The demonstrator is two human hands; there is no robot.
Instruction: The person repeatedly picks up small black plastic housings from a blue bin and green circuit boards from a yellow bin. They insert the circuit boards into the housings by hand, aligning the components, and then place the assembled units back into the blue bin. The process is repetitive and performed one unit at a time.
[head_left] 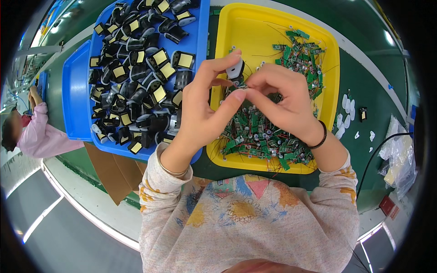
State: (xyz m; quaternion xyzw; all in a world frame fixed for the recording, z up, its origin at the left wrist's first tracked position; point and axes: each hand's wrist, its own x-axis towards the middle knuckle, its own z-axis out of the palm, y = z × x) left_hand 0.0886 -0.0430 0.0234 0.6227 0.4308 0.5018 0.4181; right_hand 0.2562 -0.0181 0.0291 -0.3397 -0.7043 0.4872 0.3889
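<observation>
Above the yellow tray, my left hand grips a small black housing with a white end between thumb and fingers. My right hand pinches the edge of a small green circuit board right at the housing's lower end. Fingers partly cover the spot where the two meet, so I cannot tell how far the board sits inside. Beneath my hands lies a heap of green circuit boards with thin wires.
A blue tray on the left holds many black housings with yellow pads. White oval pieces and one black part lie on the green table at right, near clear plastic bags. A person in pink sits far left.
</observation>
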